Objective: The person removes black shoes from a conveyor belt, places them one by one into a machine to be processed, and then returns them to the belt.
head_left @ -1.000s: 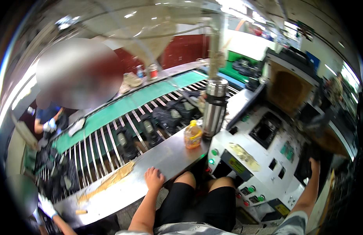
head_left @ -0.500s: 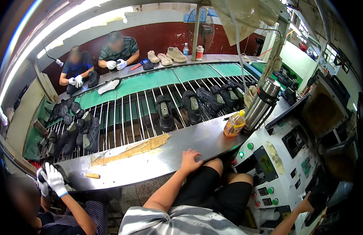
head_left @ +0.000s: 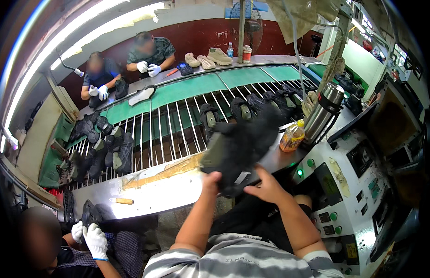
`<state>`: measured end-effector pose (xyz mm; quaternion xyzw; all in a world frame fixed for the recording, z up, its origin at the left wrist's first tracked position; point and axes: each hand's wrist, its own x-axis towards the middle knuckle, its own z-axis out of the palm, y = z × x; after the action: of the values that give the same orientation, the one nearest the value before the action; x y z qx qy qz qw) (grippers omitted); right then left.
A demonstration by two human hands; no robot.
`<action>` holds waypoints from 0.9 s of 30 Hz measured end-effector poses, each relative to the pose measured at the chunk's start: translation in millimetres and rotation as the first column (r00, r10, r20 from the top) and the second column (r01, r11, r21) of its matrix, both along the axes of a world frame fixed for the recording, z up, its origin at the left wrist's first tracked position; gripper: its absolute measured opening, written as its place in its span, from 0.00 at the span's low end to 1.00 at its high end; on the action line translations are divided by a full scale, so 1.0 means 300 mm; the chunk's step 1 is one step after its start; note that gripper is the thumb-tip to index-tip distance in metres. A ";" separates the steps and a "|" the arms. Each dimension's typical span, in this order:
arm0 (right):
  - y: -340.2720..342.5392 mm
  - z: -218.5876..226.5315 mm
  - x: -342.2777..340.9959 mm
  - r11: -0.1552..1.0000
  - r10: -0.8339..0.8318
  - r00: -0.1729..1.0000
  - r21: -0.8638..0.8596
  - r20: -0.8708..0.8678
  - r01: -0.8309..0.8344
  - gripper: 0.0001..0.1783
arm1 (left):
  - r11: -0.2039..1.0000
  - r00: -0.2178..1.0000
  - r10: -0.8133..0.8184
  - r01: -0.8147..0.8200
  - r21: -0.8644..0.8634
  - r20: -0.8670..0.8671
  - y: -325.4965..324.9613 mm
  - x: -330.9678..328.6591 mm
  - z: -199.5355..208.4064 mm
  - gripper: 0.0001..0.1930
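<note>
A black shoe [head_left: 245, 155], smeared by motion, is held up in front of me above the near edge of the metal counter [head_left: 171, 187]. A grey-green block, likely a shoe last [head_left: 216, 150], shows at its left side. My left hand [head_left: 210, 182] is closed on the shoe's lower left, thumb in sight and the other fingers mostly hidden. At the lower right, my right hand [head_left: 269, 186] grips it too, its thumb along the near edge. A small white label [head_left: 242, 177] shows on the shoe between the hands.
Several black shoes [head_left: 243, 109] lie on the rack of metal rods [head_left: 152, 134]. A bottle of orange drink [head_left: 292, 136] and a steel flask [head_left: 324, 111] stand right, beside a control panel [head_left: 326, 178]. A wooden-handled tool [head_left: 122, 201] lies left; gloved co-workers sit nearby.
My right hand has come from the machine at far right to the middle, and a black shoe is now between my hands. My left hand has left the counter edge. The view has shifted.
</note>
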<state>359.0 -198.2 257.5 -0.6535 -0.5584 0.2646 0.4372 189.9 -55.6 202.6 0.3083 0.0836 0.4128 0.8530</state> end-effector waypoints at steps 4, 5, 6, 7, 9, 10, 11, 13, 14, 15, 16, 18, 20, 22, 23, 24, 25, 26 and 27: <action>0.115 0.145 -0.043 0.913 0.337 0.927 0.182 0.166 -0.365 0.27 | 0.804 0.769 0.594 -0.559 0.204 -0.236 0.173 -0.310 -0.006 0.32; 0.123 0.129 -0.028 0.925 0.314 0.939 0.178 0.138 -0.335 0.26 | 0.726 0.657 0.686 -0.646 0.236 -0.312 0.197 -0.356 -0.039 0.30; 0.124 0.112 0.006 0.937 0.286 0.951 0.174 0.117 -0.303 0.25 | 0.671 0.588 0.741 -0.646 0.364 -0.324 0.220 -0.394 -0.072 0.28; 0.121 0.088 0.040 0.947 0.263 0.960 0.167 0.092 -0.275 0.23 | 0.644 0.464 0.763 -0.604 0.469 -0.450 0.250 -0.450 -0.135 0.31; 0.076 0.013 0.132 0.984 0.128 0.991 0.117 0.033 -0.131 0.21 | 0.570 0.234 0.816 -0.469 0.674 -0.528 0.253 -0.464 -0.205 0.35; 0.039 -0.030 0.186 0.995 0.053 0.999 0.089 0.008 -0.053 0.19 | 0.506 0.151 0.860 -0.381 0.774 -0.488 0.246 -0.439 -0.211 0.38; 0.002 -0.082 0.239 0.995 -0.050 0.999 0.083 0.009 0.049 0.18 | 0.488 0.124 0.871 -0.321 0.811 -0.475 0.269 -0.429 -0.259 0.42; -0.127 -0.133 0.344 0.960 -0.280 0.960 0.025 -0.015 0.280 0.16 | 0.526 0.129 0.845 -0.371 0.765 -0.519 0.305 -0.340 -0.253 0.40; -0.195 -0.143 0.388 0.920 -0.392 0.919 -0.016 -0.044 0.391 0.16 | 0.530 0.182 0.839 -0.484 0.696 -0.513 0.362 -0.323 -0.297 0.40; -0.281 -0.188 0.449 0.866 -0.500 0.864 -0.004 -0.052 0.501 0.14 | 0.533 0.077 0.837 -0.344 0.773 -0.542 0.379 -0.266 -0.229 0.38; -0.369 -0.233 0.502 0.808 -0.587 0.806 0.006 -0.067 0.589 0.13 | 0.515 0.065 0.847 -0.342 0.786 -0.527 0.421 -0.234 -0.224 0.37; -0.562 -0.282 0.597 0.713 -0.700 0.714 0.024 -0.029 0.700 0.11 | 0.560 0.023 0.814 -0.298 0.773 -0.580 0.516 -0.186 -0.207 0.37; -0.720 -0.285 0.636 0.567 -0.824 0.567 0.064 0.019 0.821 0.09 | 0.457 -0.049 0.873 -0.265 0.849 -0.485 0.634 -0.164 -0.302 0.39; -0.857 -0.304 0.679 0.451 -0.887 0.460 0.157 -0.030 0.879 0.06 | 0.425 -0.069 0.885 -0.283 0.860 -0.460 0.708 -0.099 -0.336 0.40; -0.910 -0.312 0.698 0.398 -0.912 0.408 0.175 -0.027 0.901 0.05 | 0.493 0.015 0.857 -0.309 0.813 -0.514 0.718 -0.068 -0.321 0.38; -0.946 -0.309 0.705 0.349 -0.932 0.361 0.192 -0.029 0.917 0.04 | 0.474 -0.082 0.858 -0.252 0.843 -0.507 0.745 -0.046 -0.330 0.38; -0.976 -0.307 0.707 0.299 -0.950 0.311 0.209 -0.027 0.931 0.03 | 0.453 -0.055 0.876 -0.252 0.855 -0.480 0.773 -0.019 -0.346 0.38; -0.991 -0.316 0.712 0.288 -0.954 0.298 0.205 -0.017 0.935 0.03 | 0.431 -0.028 0.892 -0.253 0.866 -0.452 0.798 0.002 -0.361 0.38; -1.002 -0.321 0.724 0.271 -0.960 0.278 0.206 -0.008 0.940 0.02 | 0.449 0.008 0.888 -0.233 0.862 -0.460 0.819 0.032 -0.371 0.39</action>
<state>576.2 -498.9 161.2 -0.8318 -0.1016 -0.1371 0.5282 199.6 190.1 91.3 0.6434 0.5391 0.4904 0.2343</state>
